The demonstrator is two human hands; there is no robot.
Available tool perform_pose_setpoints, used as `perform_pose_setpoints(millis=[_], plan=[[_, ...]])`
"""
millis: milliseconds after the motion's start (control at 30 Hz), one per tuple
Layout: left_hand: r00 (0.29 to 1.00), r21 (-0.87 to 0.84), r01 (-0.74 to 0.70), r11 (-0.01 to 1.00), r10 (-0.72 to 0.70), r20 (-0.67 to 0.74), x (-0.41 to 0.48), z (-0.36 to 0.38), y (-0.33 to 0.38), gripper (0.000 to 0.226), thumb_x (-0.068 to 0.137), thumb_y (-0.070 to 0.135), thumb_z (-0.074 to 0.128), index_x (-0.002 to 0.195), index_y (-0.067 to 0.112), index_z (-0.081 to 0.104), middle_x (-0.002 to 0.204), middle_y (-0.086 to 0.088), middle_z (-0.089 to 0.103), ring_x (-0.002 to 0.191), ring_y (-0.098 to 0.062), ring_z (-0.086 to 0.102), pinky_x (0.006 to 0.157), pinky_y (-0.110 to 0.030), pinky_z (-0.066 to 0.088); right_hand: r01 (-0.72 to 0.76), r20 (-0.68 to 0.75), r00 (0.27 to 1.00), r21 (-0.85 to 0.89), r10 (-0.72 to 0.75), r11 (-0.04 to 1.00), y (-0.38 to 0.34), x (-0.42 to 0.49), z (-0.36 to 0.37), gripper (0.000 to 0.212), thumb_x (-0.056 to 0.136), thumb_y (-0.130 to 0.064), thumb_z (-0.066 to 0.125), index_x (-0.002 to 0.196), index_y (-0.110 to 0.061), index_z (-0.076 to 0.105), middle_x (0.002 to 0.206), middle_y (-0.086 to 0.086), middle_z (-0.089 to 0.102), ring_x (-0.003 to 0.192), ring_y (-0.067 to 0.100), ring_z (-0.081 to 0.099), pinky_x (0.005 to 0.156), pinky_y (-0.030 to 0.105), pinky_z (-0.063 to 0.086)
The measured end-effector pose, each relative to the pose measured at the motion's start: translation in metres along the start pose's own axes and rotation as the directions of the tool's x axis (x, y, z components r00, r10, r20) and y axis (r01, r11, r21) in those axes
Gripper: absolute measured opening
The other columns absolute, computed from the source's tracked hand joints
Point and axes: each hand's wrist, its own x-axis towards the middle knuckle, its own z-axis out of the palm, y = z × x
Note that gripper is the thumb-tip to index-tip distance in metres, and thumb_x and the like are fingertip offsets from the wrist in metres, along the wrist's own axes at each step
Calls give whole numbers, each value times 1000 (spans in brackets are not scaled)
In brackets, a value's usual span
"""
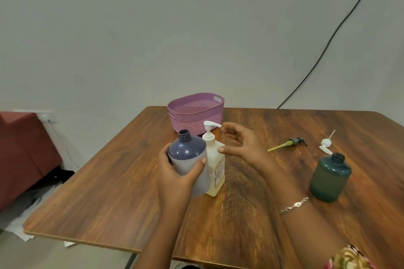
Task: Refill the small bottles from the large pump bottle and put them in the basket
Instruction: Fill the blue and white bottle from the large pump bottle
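A wooden table point(251, 225) fills the lower half of the view, seen from above. Its left edge and rounded near-left corner are shown, with floor and white paper beyond. Its far edge is met by a pale wall. Wide bare wood is seen in front of the hands, along the left side, and between the centre group and the items at the right. A red seat point(24, 144) is placed off the left edge. A black cable point(328, 43) is run down the wall to the far edge.

A pink perforated basket point(196, 123) is stood near the far edge, just behind the centre group.

The left hand point(177, 174) is wrapped round a grey-purple bottle point(188, 155): its fingers point(164, 155) are curled round the left side and the thumb is pressed on the front. The right hand point(242, 146) is held just right of the large pump bottle point(215, 166), fingers point(231, 132) loosely parted and half bent, grasping nothing. Its thumb tip lies at the bottle's shoulder, but contact cannot be confirmed. A bracelet point(294, 205) is worn on that wrist.

The grey-purple bottle is uncapped, with a threaded neck, dark domed shoulder and paler body, close against the pump bottle. Whether its base rests on the table cannot be told. The pump bottle is translucent white and labelled, and pale yellow liquid is seen low inside. Its white nozzle is pointed right.

A teal bottle point(330, 177), also uncapped, is stood well apart at the right. Beyond it, a grey pump point(288, 143) with a yellow-green tube and a white pump point(325, 145) are laid flat.
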Motion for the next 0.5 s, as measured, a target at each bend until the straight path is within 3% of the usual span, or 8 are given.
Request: perform_pose_setpoints(millis=[67, 133, 300, 367, 433, 500], plan=[[1000, 34, 3, 999, -3, -3, 1, -5, -5, 69, 64, 23, 82, 119, 29, 42, 106, 25, 51, 91, 14, 52, 66, -11, 45, 5, -27, 1000, -38, -6, 999, 4, 7, 15, 79, 71, -10, 78, 139, -15, 39, 134, 0, 49, 124, 13, 45, 99, 27, 42], [1000, 83, -4, 997, 4, 8, 2, -7, -11, 70, 63, 22, 83, 120, 27, 42, 105, 26, 49, 92, 11, 51, 66, -9, 43, 22, -39, 999, -32, -23, 999, 8, 10, 29, 82, 73, -13, 77, 142, -20, 33, 135, -5, 46, 124, 10, 43, 97, 28, 42], [999, 131, -22, 991, 18, 33, 7, -8, -22, 69, 62, 19, 84, 118, 23, 44, 104, 23, 50, 91, 20, 48, 67, -2, 41, 89, -123, 989, 29, -85, 996, 16, 15, 47, 75, 72, -11, 77, 133, -27, 37, 115, -16, 51, 104, -4, 49, 83, 9, 43], [999, 140, -10, 990, 3, 48, 8, -9, -24, 69, 62, 21, 84, 118, 26, 44, 105, 23, 50, 93, 16, 50, 67, -4, 42, 88, -119, 989, 12, -85, 996, 17, 16, 46, 73, 71, -11, 78, 130, -30, 38, 112, -19, 51, 101, -7, 49, 80, 5, 42], [998, 140, 5, 990, -13, 59, 8, -10, -26, 70, 62, 23, 84, 119, 27, 43, 107, 21, 51, 95, 8, 52, 68, -10, 43, 64, -72, 995, -46, -67, 997, 19, 18, 43, 74, 71, -14, 78, 131, -29, 37, 118, -14, 51, 107, 0, 48, 86, 12, 42], [998, 132, 14, 991, -23, 64, 8, -11, -30, 70, 62, 23, 84, 120, 25, 44, 110, 16, 53, 97, 1, 53, 70, -14, 44, 23, 4, 1000, -116, -22, 993, 24, 18, 35, 81, 70, -18, 80, 136, -28, 33, 131, -7, 48, 118, 9, 45, 96, 28, 43]])
